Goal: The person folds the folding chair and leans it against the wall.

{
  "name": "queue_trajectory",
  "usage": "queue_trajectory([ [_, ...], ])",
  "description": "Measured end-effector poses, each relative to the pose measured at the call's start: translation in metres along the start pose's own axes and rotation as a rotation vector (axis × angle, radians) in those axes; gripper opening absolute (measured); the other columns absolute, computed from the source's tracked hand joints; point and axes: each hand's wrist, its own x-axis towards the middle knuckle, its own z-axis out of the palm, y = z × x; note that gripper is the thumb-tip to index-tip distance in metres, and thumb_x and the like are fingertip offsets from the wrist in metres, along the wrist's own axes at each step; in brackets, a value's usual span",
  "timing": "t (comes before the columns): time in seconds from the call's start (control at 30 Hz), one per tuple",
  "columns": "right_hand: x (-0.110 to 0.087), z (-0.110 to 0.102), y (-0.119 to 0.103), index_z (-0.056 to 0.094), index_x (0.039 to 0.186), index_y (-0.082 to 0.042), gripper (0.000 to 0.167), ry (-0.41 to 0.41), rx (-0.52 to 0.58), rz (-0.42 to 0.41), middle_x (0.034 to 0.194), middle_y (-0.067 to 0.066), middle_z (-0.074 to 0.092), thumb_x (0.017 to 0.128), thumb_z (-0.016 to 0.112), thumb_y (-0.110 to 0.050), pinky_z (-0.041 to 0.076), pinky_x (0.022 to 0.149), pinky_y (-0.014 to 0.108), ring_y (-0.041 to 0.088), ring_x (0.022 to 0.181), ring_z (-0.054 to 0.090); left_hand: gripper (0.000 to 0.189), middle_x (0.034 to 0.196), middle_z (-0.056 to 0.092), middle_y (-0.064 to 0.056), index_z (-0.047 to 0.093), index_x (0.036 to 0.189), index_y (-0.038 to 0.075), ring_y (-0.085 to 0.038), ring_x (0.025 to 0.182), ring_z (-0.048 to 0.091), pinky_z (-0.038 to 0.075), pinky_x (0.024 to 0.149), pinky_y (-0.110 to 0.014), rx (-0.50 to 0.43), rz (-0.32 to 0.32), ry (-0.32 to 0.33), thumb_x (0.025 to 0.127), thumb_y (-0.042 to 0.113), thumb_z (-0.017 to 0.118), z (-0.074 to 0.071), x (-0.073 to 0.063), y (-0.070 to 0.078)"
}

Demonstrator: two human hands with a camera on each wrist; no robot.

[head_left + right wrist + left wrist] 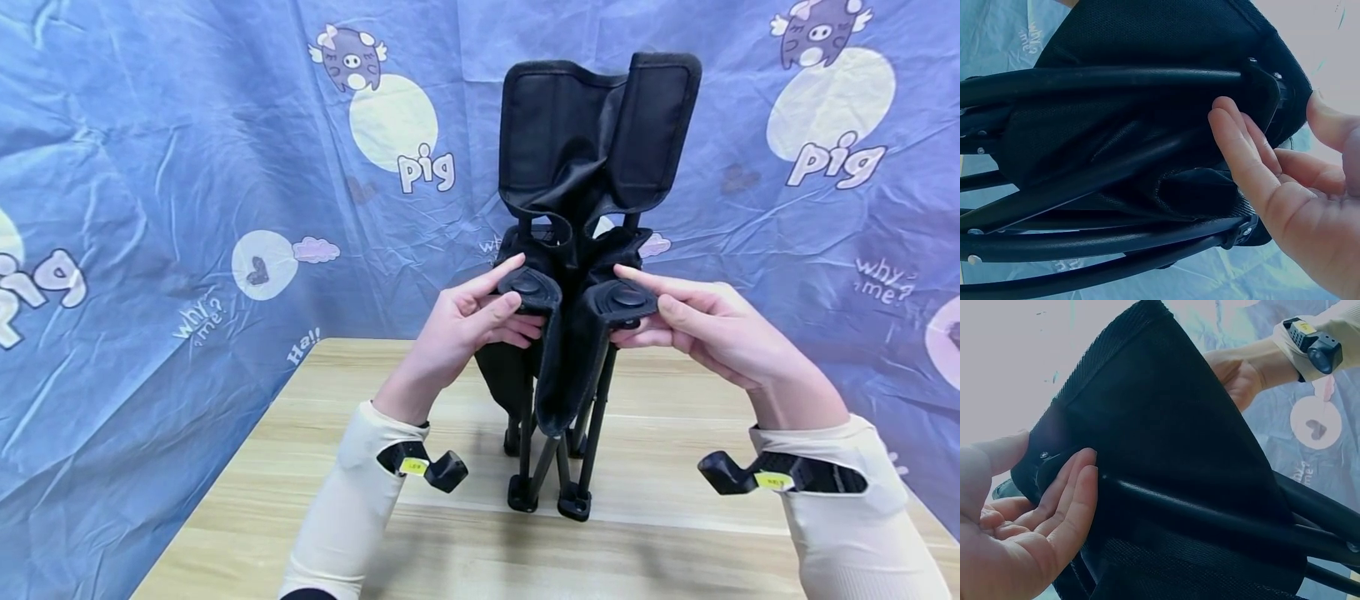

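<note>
A black folding camp chair (558, 117) stands half folded on the table, its backrest upright and its seat cloth (558, 383) sagging in a fold between the two front corners. My left hand (472, 315) grips the left front corner, thumb on top and fingers beneath. On the other side my right hand (701, 321) holds the right front corner in the same way. In the left wrist view, the fingertips lie under the cloth beside a dark tube (1210, 515). Several frame tubes (1097, 78) run close together in the right wrist view.
Under the chair's feet (574, 504) is a light wood-grain table (315, 467). A blue printed cloth (195, 167) hangs behind and to the sides. Each forearm wears a strapped wrist camera (446, 471) over a cream sleeve.
</note>
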Motion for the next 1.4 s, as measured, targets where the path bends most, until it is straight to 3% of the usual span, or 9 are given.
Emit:
queue_trajectory([
  [0.67, 0.005, 0.001, 0.002, 0.032, 0.151, 0.007, 0.045, 0.017, 0.002, -0.008, 0.131, 0.024, 0.06, 0.106, 0.024, 0.005, 0.051, 0.097, 0.037, 0.033, 0.11, 0.066, 0.056, 0.091, 0.073, -0.012, 0.033, 0.153, -0.001, -0.018, 0.08, 0.072, 0.059, 0.073, -0.034, -0.011, 0.014, 0.001, 0.099, -0.003, 0.046, 0.01, 0.004, -0.002],
  [0.93, 0.007, 0.003, 0.003, 0.033, 0.15, 0.007, 0.045, 0.031, -0.019, -0.013, 0.131, 0.023, 0.06, 0.106, 0.026, 0.005, 0.052, 0.095, 0.037, 0.032, 0.109, 0.067, 0.056, 0.093, 0.072, -0.021, 0.035, 0.153, -0.001, -0.019, 0.08, 0.072, 0.06, 0.073, -0.037, 0.015, 0.03, 0.002, 0.099, -0.003, 0.048, 0.012, 0.004, -0.002],
  [1.4, 0.01, 0.008, 0.0, 0.037, 0.151, 0.002, 0.045, 0.077, -0.086, 0.039, 0.125, 0.02, 0.064, 0.107, 0.03, 0.003, 0.053, 0.093, 0.036, 0.028, 0.106, 0.069, 0.057, 0.093, 0.072, -0.024, 0.034, 0.153, 0.002, -0.02, 0.081, 0.072, 0.06, 0.076, -0.041, 0.046, 0.003, 0.006, 0.099, -0.003, 0.049, 0.013, 0.004, 0.001],
])
